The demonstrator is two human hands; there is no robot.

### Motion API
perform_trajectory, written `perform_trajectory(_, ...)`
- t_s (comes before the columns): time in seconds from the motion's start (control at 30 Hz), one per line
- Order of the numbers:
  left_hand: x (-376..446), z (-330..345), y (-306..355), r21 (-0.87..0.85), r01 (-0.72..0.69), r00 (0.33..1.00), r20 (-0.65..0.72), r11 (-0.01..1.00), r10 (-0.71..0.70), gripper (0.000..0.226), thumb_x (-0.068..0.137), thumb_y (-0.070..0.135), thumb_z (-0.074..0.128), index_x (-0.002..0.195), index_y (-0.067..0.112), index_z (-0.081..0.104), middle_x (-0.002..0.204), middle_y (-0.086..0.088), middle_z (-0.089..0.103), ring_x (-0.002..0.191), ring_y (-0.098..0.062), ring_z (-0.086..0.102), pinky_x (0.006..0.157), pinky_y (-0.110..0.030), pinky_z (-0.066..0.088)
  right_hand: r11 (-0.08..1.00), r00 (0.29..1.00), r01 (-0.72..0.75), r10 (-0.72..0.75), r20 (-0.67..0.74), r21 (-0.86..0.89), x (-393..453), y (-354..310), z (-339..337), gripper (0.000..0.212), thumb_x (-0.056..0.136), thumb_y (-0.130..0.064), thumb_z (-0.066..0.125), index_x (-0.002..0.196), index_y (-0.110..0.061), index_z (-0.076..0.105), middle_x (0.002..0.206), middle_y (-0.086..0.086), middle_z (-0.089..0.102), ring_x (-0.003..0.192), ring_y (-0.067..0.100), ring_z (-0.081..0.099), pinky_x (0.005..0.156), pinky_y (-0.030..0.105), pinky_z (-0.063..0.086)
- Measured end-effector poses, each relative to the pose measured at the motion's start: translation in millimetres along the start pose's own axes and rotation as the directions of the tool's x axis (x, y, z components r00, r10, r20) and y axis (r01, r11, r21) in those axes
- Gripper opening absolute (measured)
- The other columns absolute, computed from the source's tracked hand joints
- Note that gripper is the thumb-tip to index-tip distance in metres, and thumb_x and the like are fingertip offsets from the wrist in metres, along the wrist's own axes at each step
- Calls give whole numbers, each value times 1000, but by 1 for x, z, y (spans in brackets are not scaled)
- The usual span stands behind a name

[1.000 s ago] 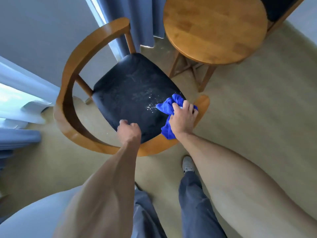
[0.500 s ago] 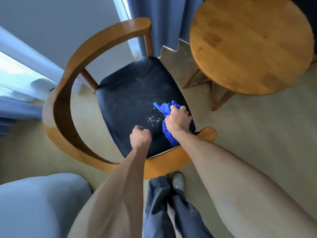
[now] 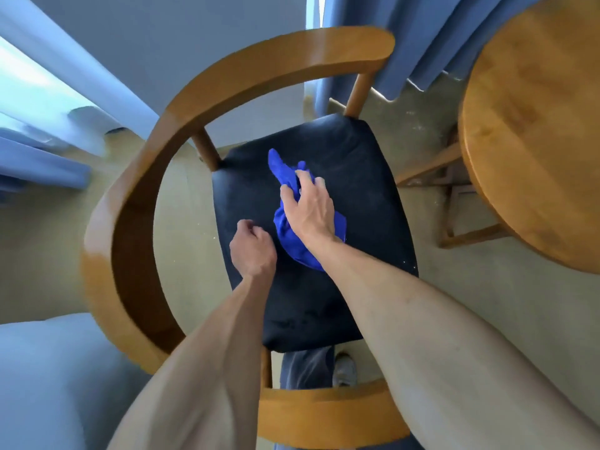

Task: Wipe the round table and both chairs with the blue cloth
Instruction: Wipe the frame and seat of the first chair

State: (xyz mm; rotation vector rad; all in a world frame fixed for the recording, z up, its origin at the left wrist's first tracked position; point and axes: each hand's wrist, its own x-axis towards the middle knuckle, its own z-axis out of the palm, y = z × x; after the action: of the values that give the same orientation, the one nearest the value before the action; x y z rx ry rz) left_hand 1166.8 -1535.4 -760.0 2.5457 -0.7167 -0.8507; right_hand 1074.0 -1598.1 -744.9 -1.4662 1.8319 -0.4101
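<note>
A wooden chair (image 3: 136,203) with a curved backrest and a black padded seat (image 3: 367,177) stands right below me. The bunched blue cloth (image 3: 285,232) lies on the middle of the seat. My right hand (image 3: 311,209) rests on top of it with fingers curled over the cloth and holds it against the seat. Just left of the cloth my left hand (image 3: 253,248) is a loose fist on the seat and holds nothing. The round wooden table (image 3: 532,131) stands at the right edge. No second chair is in view.
Blue curtains (image 3: 415,37) hang behind the chair and table. A pale grey upholstered surface (image 3: 48,378) fills the lower left corner. My legs and a shoe (image 3: 344,368) show under the chair's front rail, on a beige floor (image 3: 506,303).
My right hand slid the cloth from the seat's front right corner toward the middle of the seat. The white specks there no longer show. My view moved closer over the chair.
</note>
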Motion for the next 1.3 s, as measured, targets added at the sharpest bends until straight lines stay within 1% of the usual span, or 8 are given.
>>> perform_trajectory(0.17, 61, 3, 9, 56, 36, 995, -94, 998, -30, 35, 86, 6, 41, 116, 10, 59, 115, -13, 63, 108, -34, 57, 83, -35, 42, 849, 945, 318, -250, 209, -422, 31, -6, 47, 70, 89, -54, 53, 151, -32, 29, 157, 15, 23, 141, 31, 26, 114, 49, 24)
perform_trajectory(0.3, 82, 11, 7, 83, 72, 990, -129, 994, -61, 44, 87, 5, 40, 127, 12, 56, 129, -9, 54, 121, -30, 48, 95, -40, 40, 741, 926, 366, -231, 299, -563, 36, 17, 62, 81, 86, -57, 55, 153, -37, 14, 162, 19, 4, 148, 36, 9, 114, 54, 20)
perform_trajectory(0.6, 81, 32, 23, 112, 97, 991, -102, 989, -86, 48, 88, 8, 40, 135, 8, 51, 145, -9, 42, 132, -29, 40, 105, -45, 39, 609, 771, 636, -473, 426, -474, 91, 7, 54, 43, 92, -35, 56, 134, -30, 53, 162, 14, 15, 150, 29, 13, 113, 42, 27)
perform_trajectory(0.73, 83, 34, 31, 111, 123, 986, -129, 986, -109, 47, 87, 9, 42, 132, 6, 52, 143, -9, 43, 131, -30, 41, 106, -44, 37, 713, 841, 540, -432, 326, -448, 122, 18, 29, 46, 90, -12, 53, 133, -30, 59, 159, 5, 30, 143, 26, 30, 97, 39, 41)
perform_trajectory(0.9, 81, 48, 38, 97, 194, 969, -175, 976, -175, 46, 87, 9, 45, 133, 5, 47, 148, -10, 38, 138, -28, 33, 109, -41, 34, 819, 973, 144, -220, -72, -555, 186, 46, -36, 50, 83, -1, 51, 126, -23, 63, 146, -1, 48, 124, 31, 45, 90, 42, 45)
perform_trajectory(1.03, 81, 59, 52, 87, 280, 947, -190, 956, -260, 49, 89, 8, 43, 138, 5, 40, 159, -9, 24, 146, -25, 19, 109, -42, 32, 786, 965, 164, -254, -71, -596, 193, 56, -47, 52, 83, -3, 50, 130, -23, 57, 142, -3, 49, 122, 34, 44, 94, 45, 42)
perform_trajectory(1.2, 90, 58, 49, 1, 330, 916, -244, 944, -320, 43, 81, 8, 47, 124, 9, 50, 142, -8, 48, 130, -30, 44, 106, -43, 38, 959, 996, 48, -69, -64, -279, 188, 43, -26, 53, 90, -32, 52, 142, -26, 50, 152, 7, 36, 128, 30, 42, 109, 39, 36)
perform_trajectory(1.3, 91, 54, 42, -59, 322, 907, -266, 945, -326, 40, 76, 8, 49, 115, 15, 54, 118, -5, 59, 112, -30, 56, 100, -41, 43, 959, 995, 61, -82, -64, -278, 185, 31, -13, 63, 86, -51, 59, 142, -24, 50, 151, 9, 34, 133, 27, 38, 110, 35, 35)
